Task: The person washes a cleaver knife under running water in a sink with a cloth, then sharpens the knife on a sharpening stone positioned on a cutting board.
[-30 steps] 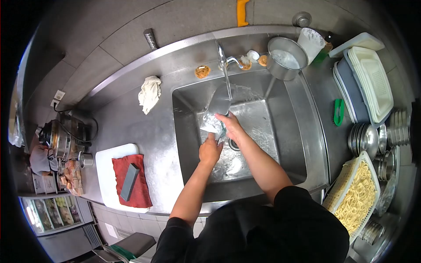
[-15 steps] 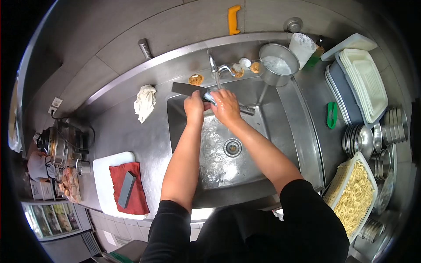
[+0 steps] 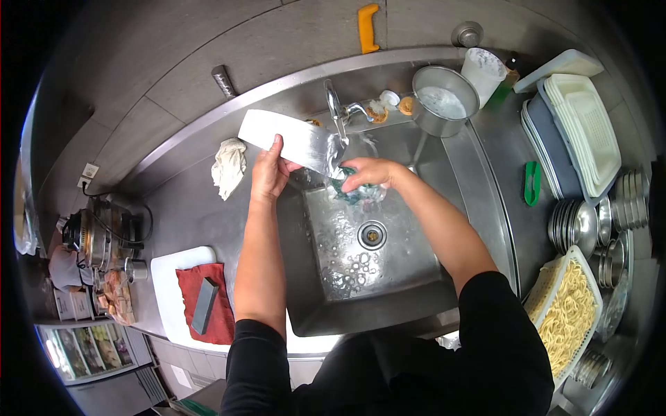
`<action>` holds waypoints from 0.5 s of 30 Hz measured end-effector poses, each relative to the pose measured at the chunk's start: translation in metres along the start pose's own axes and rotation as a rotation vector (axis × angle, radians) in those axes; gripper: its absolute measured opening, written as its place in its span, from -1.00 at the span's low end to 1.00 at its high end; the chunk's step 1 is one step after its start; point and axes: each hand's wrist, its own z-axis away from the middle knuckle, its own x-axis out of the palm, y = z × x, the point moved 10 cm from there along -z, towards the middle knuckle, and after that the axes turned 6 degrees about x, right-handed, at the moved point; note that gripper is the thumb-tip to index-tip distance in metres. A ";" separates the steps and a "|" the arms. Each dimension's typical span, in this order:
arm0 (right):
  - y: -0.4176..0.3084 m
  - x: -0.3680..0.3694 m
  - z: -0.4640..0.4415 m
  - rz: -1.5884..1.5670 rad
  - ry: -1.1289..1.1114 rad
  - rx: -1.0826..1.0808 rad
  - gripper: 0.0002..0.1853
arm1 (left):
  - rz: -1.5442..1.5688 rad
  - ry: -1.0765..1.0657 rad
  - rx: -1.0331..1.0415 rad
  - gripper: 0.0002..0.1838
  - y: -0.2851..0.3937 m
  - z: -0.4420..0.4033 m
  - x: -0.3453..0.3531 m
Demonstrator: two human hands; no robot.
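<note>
A wide, shiny cleaver blade (image 3: 295,144) is held tilted over the back left of the sink (image 3: 409,256). My left hand (image 3: 272,173) grips its lower edge, with the thumb on the face; I cannot make out its handle. Water from the faucet (image 3: 334,104) splashes on the blade's right end. My right hand (image 3: 371,175) is closed on a wet green scrubbing pad (image 3: 348,188) just below that end. Whether the pad touches the blade is unclear.
Left of the sink are a crumpled white cloth (image 3: 229,168) and a whetstone (image 3: 205,305) on a red cloth (image 3: 187,286) over a white board (image 3: 163,277). A metal pot (image 3: 444,125) stands back right. A noodle basket (image 3: 544,295) and metal bowls (image 3: 572,222) are at right.
The blade has turned from dark and edge-on to its broad, shiny face. My hands have moved apart, the left one leftward, the right one slightly down. The green pad now shows.
</note>
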 end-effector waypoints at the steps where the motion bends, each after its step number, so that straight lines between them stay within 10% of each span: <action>1: 0.002 0.011 0.006 -0.307 -0.139 0.049 -0.23 | 0.024 0.016 0.021 -0.51 0.002 0.002 0.000; 7: 0.047 -0.001 0.039 -0.489 -0.162 0.083 -0.29 | 0.039 0.102 0.012 -0.52 -0.023 0.013 -0.003; 15: 0.097 -0.047 0.122 0.414 0.670 0.344 -0.41 | -0.064 0.039 -0.245 -0.54 -0.119 0.020 0.038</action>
